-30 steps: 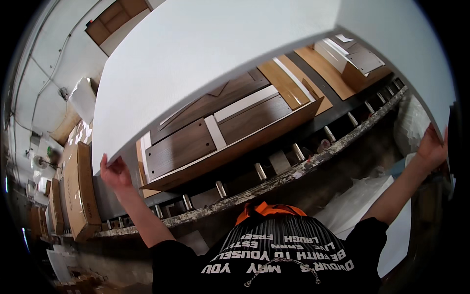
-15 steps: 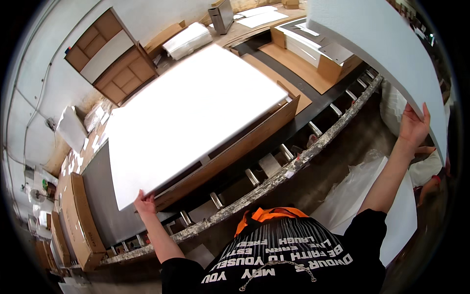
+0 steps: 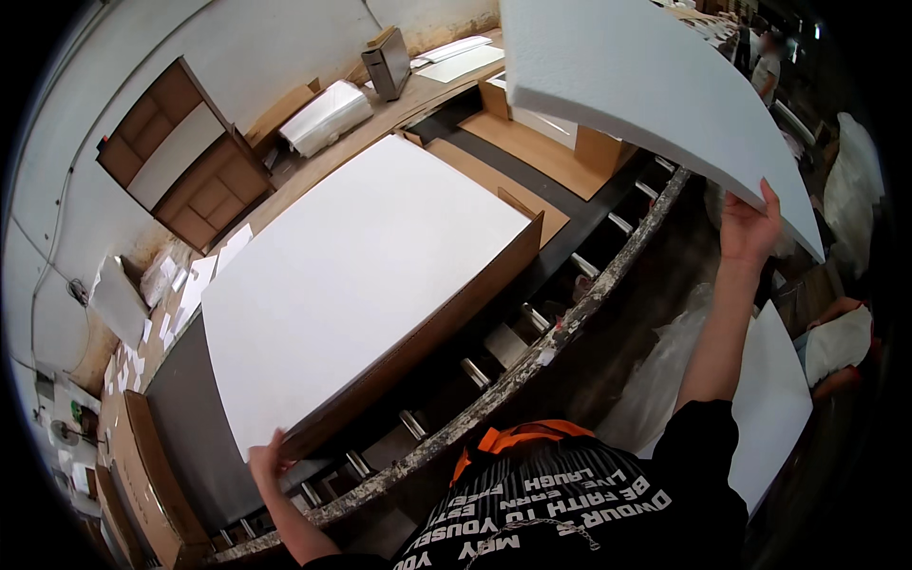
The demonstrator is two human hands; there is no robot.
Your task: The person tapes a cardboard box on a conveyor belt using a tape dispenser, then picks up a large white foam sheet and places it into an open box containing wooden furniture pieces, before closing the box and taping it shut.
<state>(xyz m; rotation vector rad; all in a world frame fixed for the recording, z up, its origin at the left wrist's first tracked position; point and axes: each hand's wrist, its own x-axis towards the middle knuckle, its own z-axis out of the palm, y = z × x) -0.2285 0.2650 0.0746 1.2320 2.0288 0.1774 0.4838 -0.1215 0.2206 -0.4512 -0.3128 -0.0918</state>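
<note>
A large white foam sheet point(image 3: 370, 285) lies over a shallow cardboard box point(image 3: 427, 347) on the roller conveyor. My left hand point(image 3: 270, 460) is at the sheet's near left corner, its fingers curled about the corner and partly hidden. Out to the right, my right hand point(image 3: 749, 228) grips the lower edge of a second, thick white foam sheet point(image 3: 655, 90). That sheet is tilted up in the air, and its top runs out of view.
Metal rollers point(image 3: 534, 318) line the conveyor's chipped near rail point(image 3: 513, 375). Beyond the box stands another open carton point(image 3: 532, 152). Brown cardboard point(image 3: 147, 475) is at the left. Clear plastic and a white sheet point(image 3: 774, 408) lie low at right, near another person's arm point(image 3: 836, 313).
The white sheet on the box has come down flatter, level with the box's side. My left hand has lowered with its corner. The raised foam sheet and my right hand appear further left.
</note>
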